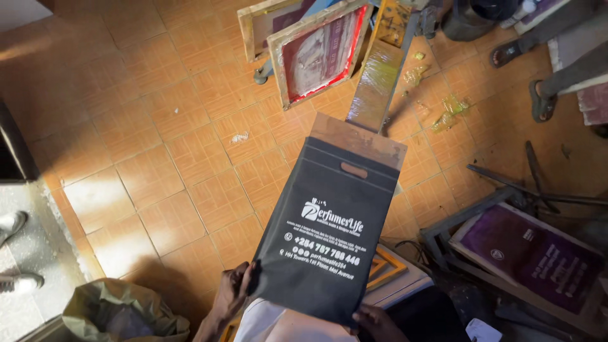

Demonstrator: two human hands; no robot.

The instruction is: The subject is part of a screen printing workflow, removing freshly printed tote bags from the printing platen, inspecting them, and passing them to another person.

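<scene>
- My left hand [231, 292] has its fingers curled shut on the lower left edge of the black bag [329, 234], gripping the fabric.
- My right hand [375, 322] pinches the bag's bottom right corner, fingers folded onto it at the frame's lower edge.
- The black bag lies flat on a worn wooden board [361, 139], white print facing up, its cut-out handle slot [353, 170] at the far end.
- The board's bare top pokes out beyond the bag's mouth, and a long arm wrapped in shiny tape [377, 85] runs on from it.
- Just past that, 2 wooden-framed screens [320, 54] lean on the orange tiled floor [164, 145], the nearer one edged in red.
- To my right, a purple-meshed screen [535, 256] sits in a dark metal frame, well clear of the bag.
- Far right top, another person's sandalled feet [541, 101] rest on the tiles.
- Down left, a crumpled olive sack [123, 310] sits near my left wrist, with someone's white shoes [16, 253] beyond it.
</scene>
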